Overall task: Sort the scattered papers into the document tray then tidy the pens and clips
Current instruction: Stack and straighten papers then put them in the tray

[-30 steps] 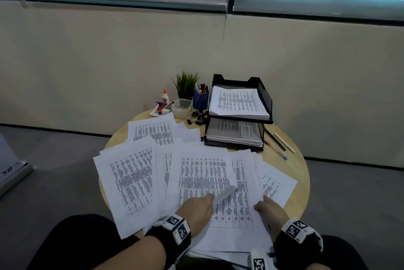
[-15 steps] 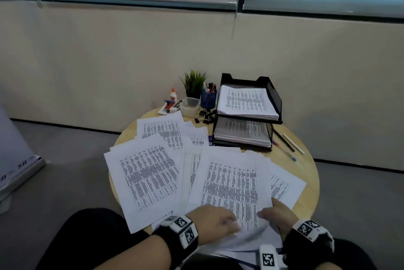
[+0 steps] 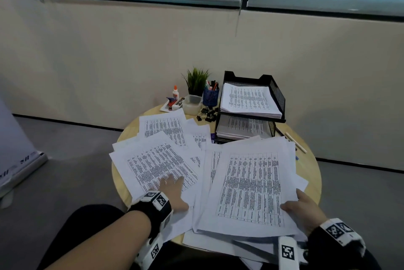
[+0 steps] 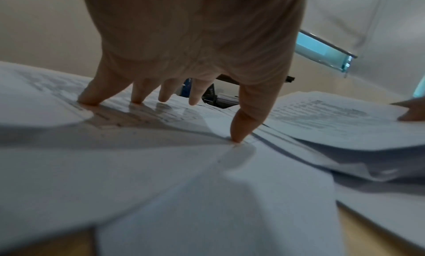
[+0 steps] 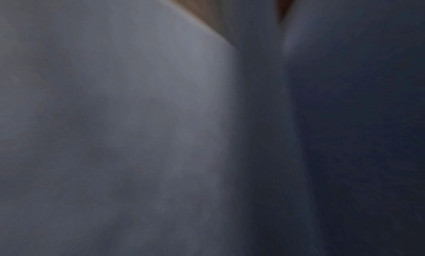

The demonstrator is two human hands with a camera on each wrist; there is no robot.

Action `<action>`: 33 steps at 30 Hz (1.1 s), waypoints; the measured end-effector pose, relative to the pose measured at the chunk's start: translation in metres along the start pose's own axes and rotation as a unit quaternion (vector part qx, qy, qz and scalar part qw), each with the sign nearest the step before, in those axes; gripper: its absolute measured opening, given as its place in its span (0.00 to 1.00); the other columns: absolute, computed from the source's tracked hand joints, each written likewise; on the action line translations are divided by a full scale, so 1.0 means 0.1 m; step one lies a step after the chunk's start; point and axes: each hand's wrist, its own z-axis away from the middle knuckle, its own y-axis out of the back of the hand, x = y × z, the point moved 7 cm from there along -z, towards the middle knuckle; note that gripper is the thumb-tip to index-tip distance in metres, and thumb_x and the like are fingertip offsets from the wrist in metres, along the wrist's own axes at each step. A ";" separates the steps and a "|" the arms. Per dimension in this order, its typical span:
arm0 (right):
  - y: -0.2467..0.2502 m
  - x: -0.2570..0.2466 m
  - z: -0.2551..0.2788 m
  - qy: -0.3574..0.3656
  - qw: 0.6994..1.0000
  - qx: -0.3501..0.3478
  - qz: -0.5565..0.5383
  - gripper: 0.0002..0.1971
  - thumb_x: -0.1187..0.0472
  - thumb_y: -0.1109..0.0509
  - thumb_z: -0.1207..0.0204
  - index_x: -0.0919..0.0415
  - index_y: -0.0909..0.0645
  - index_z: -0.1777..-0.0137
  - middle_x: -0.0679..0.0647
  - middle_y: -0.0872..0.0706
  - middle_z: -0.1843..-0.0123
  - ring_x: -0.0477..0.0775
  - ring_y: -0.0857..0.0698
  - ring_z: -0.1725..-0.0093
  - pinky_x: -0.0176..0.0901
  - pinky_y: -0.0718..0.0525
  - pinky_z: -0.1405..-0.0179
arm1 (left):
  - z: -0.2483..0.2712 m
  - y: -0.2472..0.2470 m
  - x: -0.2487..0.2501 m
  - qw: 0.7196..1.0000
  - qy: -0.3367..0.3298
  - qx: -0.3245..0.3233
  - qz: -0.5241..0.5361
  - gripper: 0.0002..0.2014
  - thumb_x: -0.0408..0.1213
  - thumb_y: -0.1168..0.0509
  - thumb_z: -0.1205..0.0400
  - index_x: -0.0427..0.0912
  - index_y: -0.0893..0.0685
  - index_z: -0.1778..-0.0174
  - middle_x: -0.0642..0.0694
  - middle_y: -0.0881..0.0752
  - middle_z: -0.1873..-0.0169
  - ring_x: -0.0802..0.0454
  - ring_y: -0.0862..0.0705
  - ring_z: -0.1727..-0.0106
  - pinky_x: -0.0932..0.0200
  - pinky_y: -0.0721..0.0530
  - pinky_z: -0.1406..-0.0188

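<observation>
Still gathering papers; pens and clips untouched. Left hand (image 3: pixel 172 193) spread, fingertips (image 4: pixel 88 100) pressing flat on loose sheets (image 3: pixel 157 164). Right hand (image 3: pixel 302 207) pinching the near right edge of a gathered stack (image 3: pixel 251 186), lifted off the tabletop (image 3: pixel 310 173). Next, probably: sliding the pressed sheets rightward under the stack, squaring edges. Document tray (image 3: pixel 276 94) beyond the right hand, both tiers already holding paper. White pages, densely printed tables, overlapping, askew.

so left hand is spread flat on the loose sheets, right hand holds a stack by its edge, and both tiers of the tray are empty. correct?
Not quite: both tiers of the tray already hold papers, as the head view shows. The rest stands: left hand spread on the loose sheets, right hand holding a stack by its edge.
</observation>
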 end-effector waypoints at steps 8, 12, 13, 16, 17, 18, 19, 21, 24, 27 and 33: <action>0.17 -0.10 0.10 -0.003 0.997 0.047 0.065 0.16 0.85 0.41 0.29 0.75 0.25 0.43 0.71 0.15 0.55 0.68 0.16 0.62 0.50 0.13 0.70 | -0.03 -0.04 0.04 0.999 -0.004 0.006 -0.034 0.47 0.54 0.35 0.24 0.47 0.56 0.17 0.38 0.57 0.17 0.31 0.57 0.18 0.37 0.47 0.20; 0.28 -0.15 0.13 -0.016 0.995 0.052 0.082 0.15 0.83 0.40 0.28 0.75 0.24 0.42 0.69 0.14 0.55 0.65 0.16 0.62 0.47 0.15 0.72 | -0.03 -0.05 0.03 0.999 0.002 0.008 -0.043 0.51 0.58 0.32 0.27 0.47 0.55 0.17 0.38 0.57 0.17 0.30 0.57 0.18 0.35 0.47 0.20; 0.31 -0.14 0.12 -0.022 0.996 0.051 0.073 0.16 0.83 0.40 0.27 0.75 0.25 0.40 0.70 0.14 0.53 0.66 0.15 0.60 0.49 0.13 0.70 | -0.03 -0.03 0.04 0.999 0.000 0.011 -0.041 0.49 0.58 0.32 0.26 0.47 0.54 0.17 0.37 0.56 0.17 0.30 0.56 0.18 0.35 0.46 0.20; 0.34 -0.16 0.12 -0.021 0.998 0.050 0.013 0.18 0.84 0.44 0.27 0.75 0.27 0.39 0.65 0.10 0.63 0.65 0.12 0.68 0.45 0.13 0.77 | -0.03 -0.03 0.05 0.999 -0.007 0.019 -0.028 0.44 0.57 0.34 0.27 0.47 0.48 0.19 0.37 0.49 0.18 0.29 0.50 0.20 0.32 0.40 0.24; 0.34 -0.17 0.13 -0.017 0.999 0.051 -0.001 0.19 0.85 0.45 0.27 0.74 0.27 0.38 0.62 0.10 0.67 0.60 0.11 0.71 0.43 0.14 0.79 | -0.03 -0.04 0.05 0.999 -0.011 0.023 -0.022 0.43 0.56 0.34 0.28 0.48 0.46 0.20 0.38 0.46 0.20 0.29 0.48 0.20 0.31 0.37 0.26; 0.33 -0.18 0.14 -0.011 0.999 0.049 -0.009 0.20 0.85 0.46 0.27 0.73 0.28 0.38 0.60 0.10 0.69 0.57 0.11 0.72 0.42 0.14 0.79 | -0.03 -0.05 0.05 0.999 -0.015 0.026 -0.018 0.40 0.55 0.35 0.28 0.48 0.43 0.22 0.39 0.43 0.21 0.29 0.45 0.21 0.31 0.35 0.28; 0.32 -0.17 0.14 -0.011 0.999 0.049 -0.009 0.20 0.86 0.46 0.27 0.74 0.28 0.38 0.59 0.10 0.70 0.56 0.11 0.73 0.41 0.14 0.79 | -0.03 -0.05 0.05 0.999 -0.018 0.030 -0.015 0.38 0.54 0.36 0.27 0.47 0.42 0.24 0.39 0.40 0.23 0.30 0.43 0.23 0.30 0.33 0.30; 0.29 -0.14 0.14 -0.015 0.999 0.051 0.012 0.19 0.86 0.45 0.28 0.75 0.27 0.39 0.59 0.10 0.71 0.56 0.11 0.75 0.41 0.15 0.81 | -0.01 -0.01 0.05 0.999 -0.030 0.044 -0.008 0.32 0.52 0.37 0.26 0.45 0.38 0.28 0.40 0.33 0.28 0.33 0.37 0.26 0.32 0.28 0.34; 0.27 -0.10 0.13 -0.022 0.997 0.062 0.035 0.18 0.86 0.45 0.28 0.75 0.27 0.40 0.67 0.13 0.65 0.60 0.13 0.76 0.42 0.17 0.84 | 0.04 0.04 0.08 0.997 -0.055 0.049 -0.019 0.28 0.50 0.38 0.25 0.43 0.36 0.32 0.42 0.29 0.33 0.38 0.31 0.32 0.37 0.24 0.38; 0.28 -0.07 0.10 -0.015 0.995 0.088 0.050 0.18 0.86 0.44 0.28 0.74 0.27 0.41 0.67 0.17 0.60 0.61 0.15 0.74 0.41 0.18 0.84 | 0.08 0.01 0.13 0.995 -0.071 0.020 -0.063 0.22 0.47 0.38 0.25 0.42 0.30 0.39 0.42 0.31 0.34 0.37 0.33 0.29 0.37 0.24 0.37; 0.30 -0.02 0.05 -0.019 0.993 0.099 0.062 0.20 0.85 0.43 0.28 0.72 0.27 0.39 0.69 0.17 0.56 0.67 0.17 0.61 0.50 0.18 0.63 | 0.18 0.33 0.22 0.982 -0.094 0.147 0.067 0.04 0.38 0.47 0.14 0.43 0.32 0.54 0.52 0.30 0.68 0.58 0.31 0.71 0.64 0.30 0.72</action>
